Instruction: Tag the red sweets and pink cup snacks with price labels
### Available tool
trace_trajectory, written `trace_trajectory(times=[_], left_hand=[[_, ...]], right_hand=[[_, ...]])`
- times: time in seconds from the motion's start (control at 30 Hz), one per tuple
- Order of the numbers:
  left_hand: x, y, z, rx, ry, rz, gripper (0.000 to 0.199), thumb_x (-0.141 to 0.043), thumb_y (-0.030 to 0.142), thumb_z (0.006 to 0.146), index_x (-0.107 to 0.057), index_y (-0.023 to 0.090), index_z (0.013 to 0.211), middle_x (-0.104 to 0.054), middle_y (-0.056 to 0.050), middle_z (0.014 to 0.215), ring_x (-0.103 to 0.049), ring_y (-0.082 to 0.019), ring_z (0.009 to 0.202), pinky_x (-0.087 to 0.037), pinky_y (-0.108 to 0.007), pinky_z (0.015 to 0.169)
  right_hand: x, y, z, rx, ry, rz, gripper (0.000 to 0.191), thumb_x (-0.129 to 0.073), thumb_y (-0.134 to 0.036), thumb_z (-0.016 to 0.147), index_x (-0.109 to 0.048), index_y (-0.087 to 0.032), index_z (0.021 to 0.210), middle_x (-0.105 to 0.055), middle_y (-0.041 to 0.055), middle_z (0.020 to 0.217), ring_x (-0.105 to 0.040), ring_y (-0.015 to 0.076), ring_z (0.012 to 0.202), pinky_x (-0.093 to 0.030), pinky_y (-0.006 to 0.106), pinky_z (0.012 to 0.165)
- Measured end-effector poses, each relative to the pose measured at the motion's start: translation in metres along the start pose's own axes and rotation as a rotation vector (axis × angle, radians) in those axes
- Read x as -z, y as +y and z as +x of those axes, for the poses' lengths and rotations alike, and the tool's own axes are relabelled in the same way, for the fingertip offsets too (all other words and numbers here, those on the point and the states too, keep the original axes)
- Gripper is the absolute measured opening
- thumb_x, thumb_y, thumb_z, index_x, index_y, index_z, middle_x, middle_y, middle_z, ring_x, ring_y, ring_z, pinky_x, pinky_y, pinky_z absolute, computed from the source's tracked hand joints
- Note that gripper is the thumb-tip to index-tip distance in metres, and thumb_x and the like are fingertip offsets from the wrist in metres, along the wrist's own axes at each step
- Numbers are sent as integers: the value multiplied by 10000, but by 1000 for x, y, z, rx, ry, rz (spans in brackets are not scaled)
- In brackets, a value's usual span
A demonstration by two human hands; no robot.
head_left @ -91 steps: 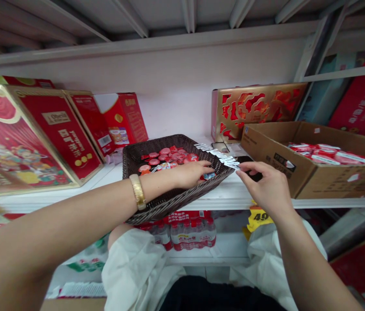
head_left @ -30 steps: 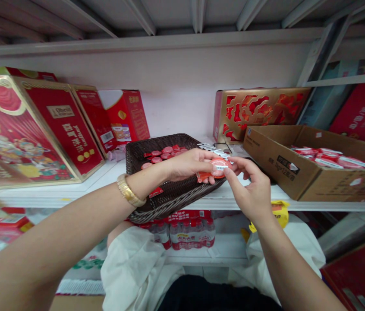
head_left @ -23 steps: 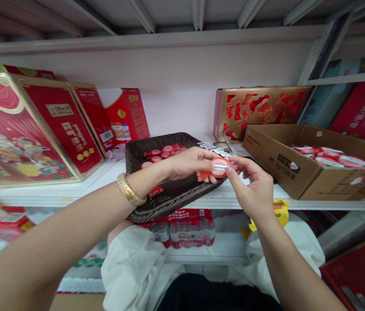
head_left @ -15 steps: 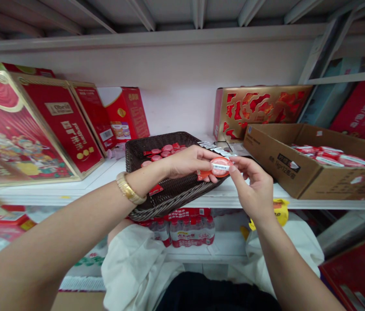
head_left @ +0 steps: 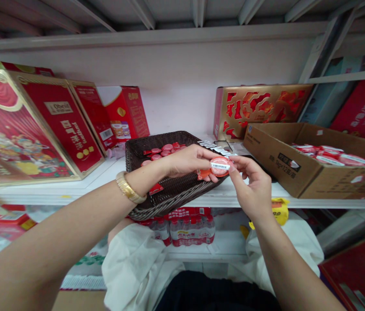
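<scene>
Brought together since three seconds ago, with the left hand (head_left: 187, 163) out of the basket (head_left: 169, 207) and the right hand (head_left: 253, 181) off the row of labels (head_left: 215, 147). Now grasping one small orange packet (head_left: 223, 173) by its left side between left thumb and fingers, and pinching its right edge with right thumb and fingertips. Held between both hands, just above the basket rim, with a white barcode strip (head_left: 219, 166) across the upward face. Probably light, to judge by its look beside the fingers; likely slick on the glossy wrapper, stiffer in the round middle, soft and floppy at the crimped end. Might crack or crumble under a hard squeeze. Best taken by the edge of the round part, thumb on top and fingers flat beneath, clear of the barcode strip. Beyond the left hand, more red packets (head_left: 167, 148) in the basket; to the right of the right hand, a carton (head_left: 279, 160) on the same white shelf (head_left: 88, 179).
</scene>
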State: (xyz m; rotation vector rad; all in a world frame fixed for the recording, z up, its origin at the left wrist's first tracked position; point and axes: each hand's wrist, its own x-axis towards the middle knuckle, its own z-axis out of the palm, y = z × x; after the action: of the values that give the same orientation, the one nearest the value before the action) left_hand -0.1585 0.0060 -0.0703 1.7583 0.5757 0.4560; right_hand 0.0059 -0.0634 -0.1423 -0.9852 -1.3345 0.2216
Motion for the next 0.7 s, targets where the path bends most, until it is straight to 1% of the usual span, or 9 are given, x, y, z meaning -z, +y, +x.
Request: trace_trajectory(times=[0.2,0.33,0.47,0.6,0.7], left_hand=[[0,1,0,10,3,2,326,-717,254,763,-728,173,1079,-747,-61,787,-663,-102,642,-506,-192,603],[1,-1,1,13,2,5,331,-718,257,764,-725,174,1084,-750,-67,802,-667,-102,652,-514,-201,630],[1,-2,1,16,-2,0,340,-722,243,757,-721,177,1091,-747,-67,792,-665,-102,647,-501,-192,604],[0,0,0,13,-4,-8,294,-705,207,759,-734,178,1050,-747,-55,786,-658,-94,634,-496,-187,590],[0,1,1,9,-18,-18,276,-707,194,754,-738,171,1028,-746,-49,792,-656,-91,633,-495,-185,584]], right_hand=[[-1,-1,0,-2,-2,-2,195,-595,-290,816,-662,-185,966,-680,26,791,-583,148,688,-458,284,635],[-2,-2,0,4,14,-7,185,-598,-292,809,-661,-188,948,-674,21,766,-574,147,671,-456,284,629],[-2,0,0,9,14,-10,186,-593,-281,811,-659,-186,957,-679,25,783,-578,150,683,-458,286,637],[-1,0,0,16,12,10,177,-580,-268,828,-660,-182,960,-675,20,781,-573,143,676,-454,282,640],[-2,0,-1,8,16,-7,179,-617,-271,808,-661,-182,958,-665,10,762,-562,136,660,-439,275,626]])
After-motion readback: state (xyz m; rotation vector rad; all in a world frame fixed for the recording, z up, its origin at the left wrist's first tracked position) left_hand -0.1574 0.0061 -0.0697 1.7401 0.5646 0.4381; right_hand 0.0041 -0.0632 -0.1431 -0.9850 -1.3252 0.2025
